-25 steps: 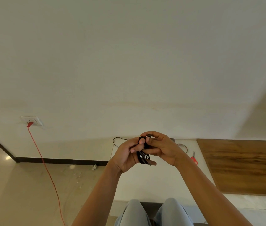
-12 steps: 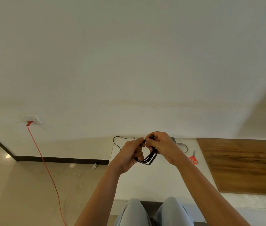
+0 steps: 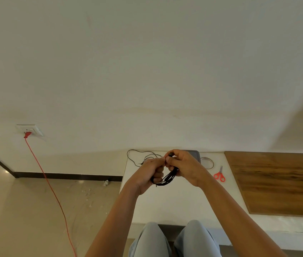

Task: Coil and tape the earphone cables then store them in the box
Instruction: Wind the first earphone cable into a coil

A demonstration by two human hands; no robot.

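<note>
Two hands meet above the far end of a white table (image 3: pixel 184 201). They hold one black earphone cable (image 3: pixel 167 178) in the air between them.

- Left hand (image 3: pixel 148 175): fingers curled into a fist round one end of the bundle. How many loops sit inside the fist cannot be seen.
- Right hand (image 3: pixel 186 167): fingers curled over the other end. Thumb and forefinger pinch a small dark piece at the top, possibly an earbud, but it is too small to be sure.
- Only the lower bend of the coil shows, sagging between the two palms. No tape on it can be made out.
- A second, loose cable (image 3: pixel 137 156) lies on the table beyond the left hand, its near end hidden behind the knuckles.
- A dark grey box (image 3: pixel 196 154) sits at the table's back edge, mostly covered by the right hand. Its inside is not visible.
- A thin ring (image 3: pixel 212 162), perhaps a tape roll, lies just beside the box. Red-handled scissors (image 3: pixel 219 175) lie near it, towards the wooden board (image 3: pixel 280 182).
- A red cord (image 3: pixel 50 186) runs from a wall socket (image 3: pixel 29 129) down across the floor and is cut off at the bottom edge.
- The knees (image 3: pixel 150 238) are cropped at the bottom of the view.
</note>
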